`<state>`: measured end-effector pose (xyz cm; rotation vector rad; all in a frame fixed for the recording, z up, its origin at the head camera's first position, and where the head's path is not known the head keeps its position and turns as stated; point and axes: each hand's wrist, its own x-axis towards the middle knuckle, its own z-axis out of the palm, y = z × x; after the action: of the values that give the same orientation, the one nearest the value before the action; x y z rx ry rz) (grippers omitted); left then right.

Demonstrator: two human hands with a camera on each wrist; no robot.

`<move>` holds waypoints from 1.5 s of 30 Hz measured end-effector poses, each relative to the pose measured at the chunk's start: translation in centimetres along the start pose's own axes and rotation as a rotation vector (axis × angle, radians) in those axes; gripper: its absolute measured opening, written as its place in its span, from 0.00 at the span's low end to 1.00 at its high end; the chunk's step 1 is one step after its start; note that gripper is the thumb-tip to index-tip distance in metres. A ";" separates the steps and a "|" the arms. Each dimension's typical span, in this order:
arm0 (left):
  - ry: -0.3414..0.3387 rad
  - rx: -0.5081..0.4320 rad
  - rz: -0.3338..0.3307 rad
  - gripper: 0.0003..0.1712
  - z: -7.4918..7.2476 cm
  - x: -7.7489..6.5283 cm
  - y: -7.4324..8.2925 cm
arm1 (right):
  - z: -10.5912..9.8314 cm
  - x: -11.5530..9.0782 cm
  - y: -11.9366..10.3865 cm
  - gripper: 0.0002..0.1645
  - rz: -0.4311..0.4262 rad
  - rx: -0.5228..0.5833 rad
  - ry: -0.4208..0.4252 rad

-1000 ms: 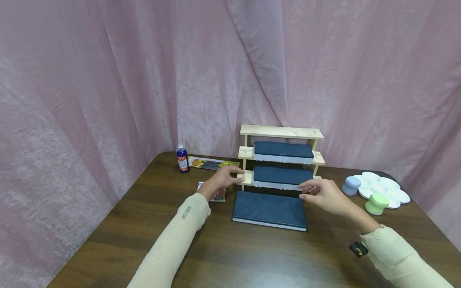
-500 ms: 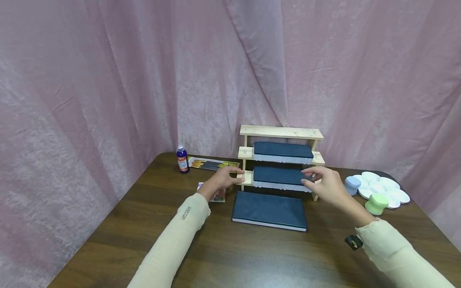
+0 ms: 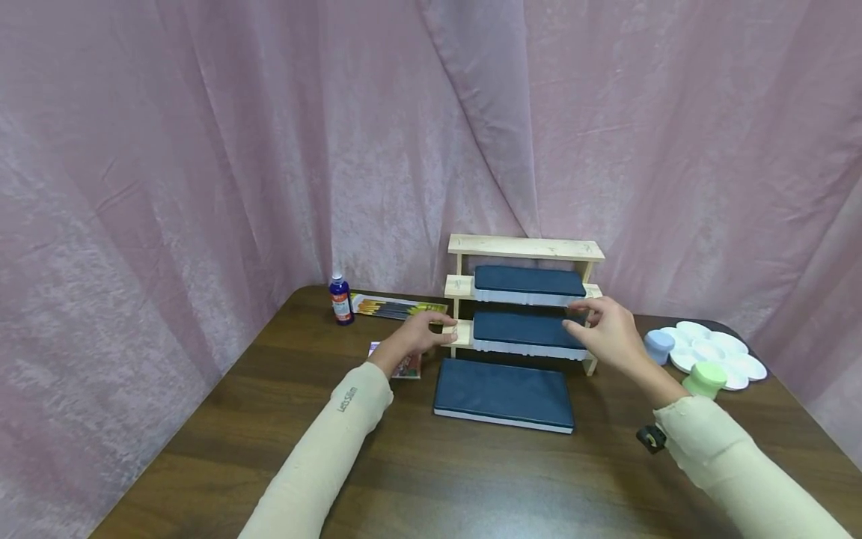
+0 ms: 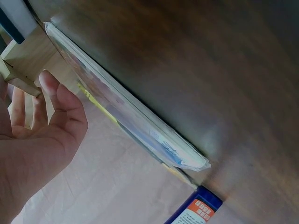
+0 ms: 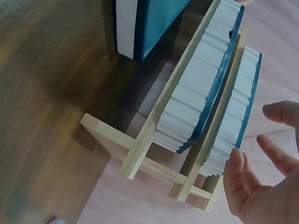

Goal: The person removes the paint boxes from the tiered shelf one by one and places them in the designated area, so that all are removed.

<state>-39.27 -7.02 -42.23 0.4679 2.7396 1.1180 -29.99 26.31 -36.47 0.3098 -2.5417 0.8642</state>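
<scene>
A pale wooden tiered rack point(image 3: 527, 245) stands at the back middle of the table. Its two lower steps carry an upper white case with a dark blue lid point(image 3: 530, 281) and a lower matching case point(image 3: 518, 329). My left hand point(image 3: 419, 335) grips the left end of the lowest step, some fingers behind the wood in the left wrist view. Off the rack's right end, my right hand point(image 3: 611, 333) has its thumb and fingers apart with nothing between them, beside the cases point(image 5: 191, 88). A third blue-lidded case point(image 3: 503, 394) lies on the table before the rack.
On the left are a blue bottle point(image 3: 341, 299), a pack of paintbrushes point(image 3: 397, 307) and a flat packet point(image 3: 408, 367) partly behind my left hand. To the right lie a white flower-shaped palette point(image 3: 710, 348), a blue sponge point(image 3: 658, 346) and a green sponge point(image 3: 704, 379).
My right hand has risen away from the lower case's front right corner, up and slightly right along the rack's end. The left hand has kept its place.
</scene>
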 end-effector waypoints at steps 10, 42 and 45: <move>0.004 -0.010 0.003 0.23 -0.1 0.0 -0.1 | 0.4 1.1 0.1 0.26 0.036 -0.005 0.018; -0.006 -0.004 0.005 0.23 -0.1 -0.1 0.0 | 1.4 4.8 2.3 0.31 -0.015 0.004 -0.052; -0.007 -0.005 0.008 0.23 -0.2 -0.2 -0.1 | 1.4 5.1 2.4 0.32 -0.016 -0.002 -0.065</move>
<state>-39.16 -7.26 -42.13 0.4817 2.7307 1.1227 -35.78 26.94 -36.34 0.3627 -2.5959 0.8587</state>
